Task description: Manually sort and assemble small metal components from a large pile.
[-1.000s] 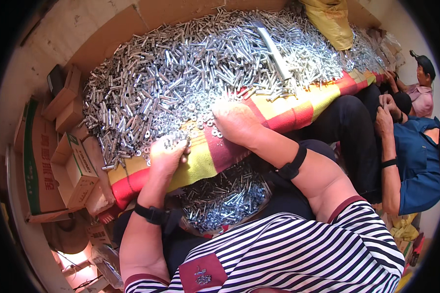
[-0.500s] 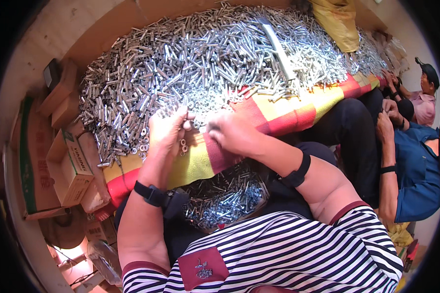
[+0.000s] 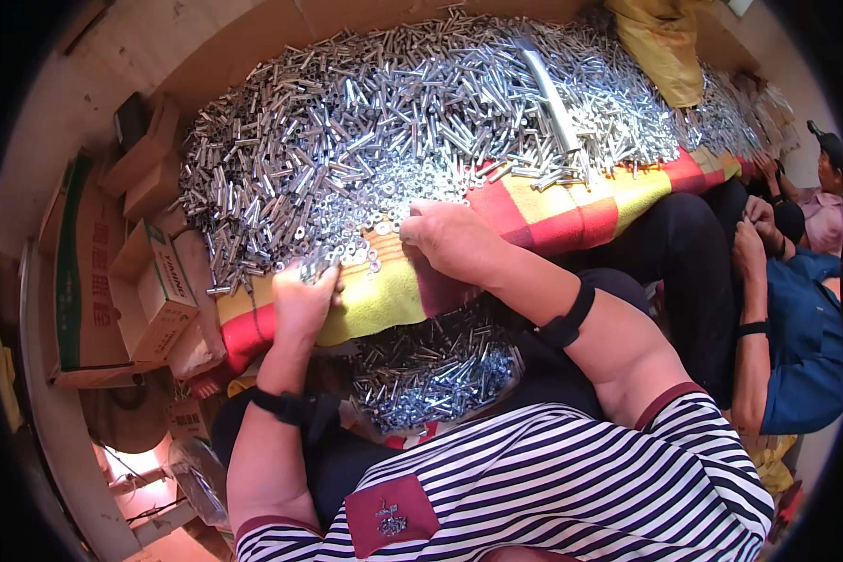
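Observation:
My left hand (image 3: 304,298) is closed at the near left edge of the pile, with shiny metal showing at its fingers; the exact pieces are too small to make out. The fingers of my right hand (image 3: 443,242) are pinched together beside the loose washers, and what they hold, if anything, is hidden. Between both hands, small round washers (image 3: 354,255) lie on the checked red and yellow cloth (image 3: 370,304). Beyond them spreads a large heap of silvery metal sleeves and bolts (image 3: 347,122).
Below my hands, a container of bolts (image 3: 440,389) sits at my lap. Open cardboard boxes (image 3: 164,290) stand at the left. A pale metal strip (image 3: 548,98) lies on the heap, near a yellow sack (image 3: 660,51). Two people work at the right, the nearer in a blue shirt (image 3: 801,347).
My left hand has moved down and left, away from the washers. My right hand has shifted slightly and stays by them. The whole view has moved a little.

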The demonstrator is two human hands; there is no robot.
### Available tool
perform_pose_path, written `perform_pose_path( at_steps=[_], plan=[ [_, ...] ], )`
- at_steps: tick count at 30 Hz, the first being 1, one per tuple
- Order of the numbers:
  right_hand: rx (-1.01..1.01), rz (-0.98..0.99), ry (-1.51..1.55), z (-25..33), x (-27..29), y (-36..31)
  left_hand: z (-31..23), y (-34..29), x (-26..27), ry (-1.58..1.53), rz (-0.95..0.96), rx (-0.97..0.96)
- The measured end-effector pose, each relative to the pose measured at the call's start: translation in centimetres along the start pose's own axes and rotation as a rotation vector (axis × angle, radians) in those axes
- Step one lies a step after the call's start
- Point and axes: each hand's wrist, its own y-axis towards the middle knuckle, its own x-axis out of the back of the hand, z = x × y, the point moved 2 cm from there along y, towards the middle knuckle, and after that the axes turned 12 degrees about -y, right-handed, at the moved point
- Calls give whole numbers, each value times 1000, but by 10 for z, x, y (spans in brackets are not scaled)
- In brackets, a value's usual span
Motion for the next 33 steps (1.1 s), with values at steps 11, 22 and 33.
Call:
perform_pose_path(
  at_steps=[11,22,33],
  plan=[
    [-34,-50,-262,0,-10,19,-37,31,-58,-348,166,135],
    [-475,84,880,2,10,11,-21,20,-40,-22,204,-150],
    [-443,108,1316,2,3,3,-26,0,-40,-144,296,-66]
  ],
)
